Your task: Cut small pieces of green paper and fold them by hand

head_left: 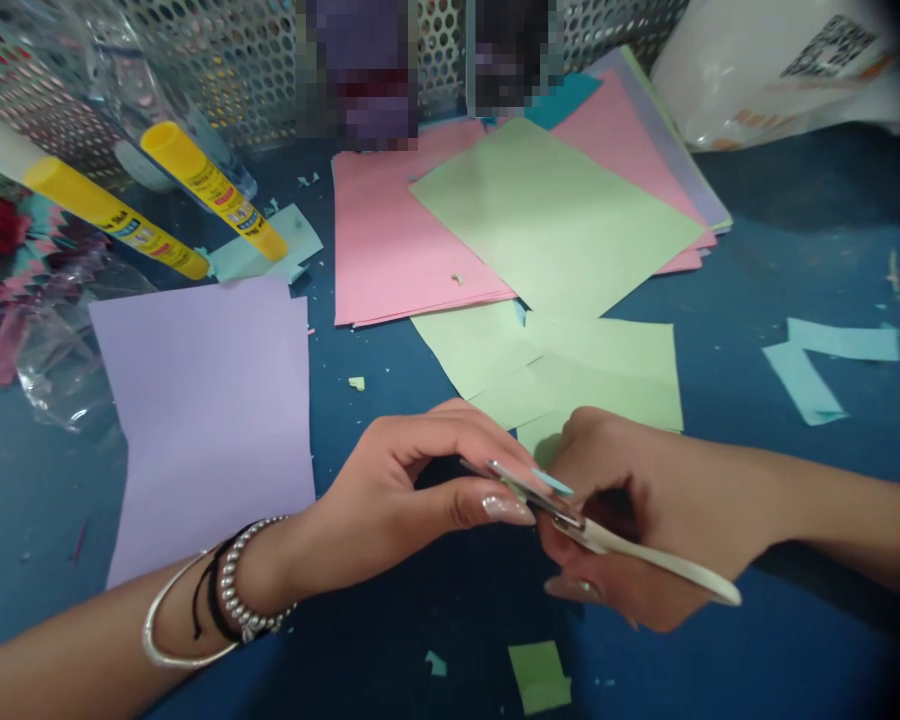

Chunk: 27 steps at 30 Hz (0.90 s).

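My right hand (630, 520) is closed around a pair of scissors (570, 515); one white handle (667, 568) sticks out toward the lower right. The metal blades point left, toward my left hand (420, 475). My left thumb and fingers are pinched together beside the blades. A sliver of light blue paper (553, 482) shows at those fingertips; most of it is hidden. Beneath and behind both hands lie light green paper sheets (615, 370). Left of my left wrist is a purple sheet (210, 400).
Pink sheets (405, 240) and a green square (562, 210) are stacked at the back. Two yellow glue sticks (217, 195) stand out at the left. Light blue strips (817, 365) lie on the right, and a green scrap (540, 677) in front. A perforated metal basket (255, 80) stands behind.
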Tool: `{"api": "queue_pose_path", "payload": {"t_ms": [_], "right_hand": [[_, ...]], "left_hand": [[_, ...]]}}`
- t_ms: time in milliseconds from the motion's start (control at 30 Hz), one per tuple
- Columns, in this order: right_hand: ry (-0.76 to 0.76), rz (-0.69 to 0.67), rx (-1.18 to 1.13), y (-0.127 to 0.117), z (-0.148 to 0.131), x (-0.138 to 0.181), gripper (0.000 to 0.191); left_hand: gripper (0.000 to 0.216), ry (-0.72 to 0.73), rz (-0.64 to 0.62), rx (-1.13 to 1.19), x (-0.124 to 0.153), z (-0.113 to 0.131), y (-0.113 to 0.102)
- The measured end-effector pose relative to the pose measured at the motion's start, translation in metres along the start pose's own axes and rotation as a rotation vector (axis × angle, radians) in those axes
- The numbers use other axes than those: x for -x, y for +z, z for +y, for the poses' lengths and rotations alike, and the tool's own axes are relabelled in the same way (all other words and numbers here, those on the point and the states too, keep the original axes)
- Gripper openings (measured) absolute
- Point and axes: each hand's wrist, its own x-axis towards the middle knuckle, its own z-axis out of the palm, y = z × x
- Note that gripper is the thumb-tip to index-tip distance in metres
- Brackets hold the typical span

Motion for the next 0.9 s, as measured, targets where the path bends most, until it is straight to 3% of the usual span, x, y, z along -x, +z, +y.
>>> {"api": "queue_pose_path", "payload": {"t_ms": [233,400,500,600,733,900], "right_hand": [[0.029,0.059,-0.028,0.001,-0.004,-0.002,0.027],[0.06,0.128,-0.02,0.002,-0.007,-0.004,0.019],[0.009,0.186,0.041,0.005,-0.004,-0.005,0.02],[-0.002,0.213,0.127,0.008,-0.001,-0.005,0.019],[0.006,0.217,0.211,0.01,-0.001,-0.005,0.019],[0.0,0.234,0.217,0.011,-0.003,-0.007,0.021]], "left_hand": [[0.015,0.016,0.009,-0.119,0.001,0.005,0.003],[0.025,-0.02,0.16,-0.317,0.009,-0.001,0.009],[0.01,0.003,0.118,-0.468,0.011,-0.002,0.01],[0.012,0.103,0.079,-0.558,0.012,0.0,0.01],[0.013,0.169,0.039,-0.563,0.013,0.001,0.009],[0.018,0.149,0.029,-0.512,0.013,0.001,0.01]]}}
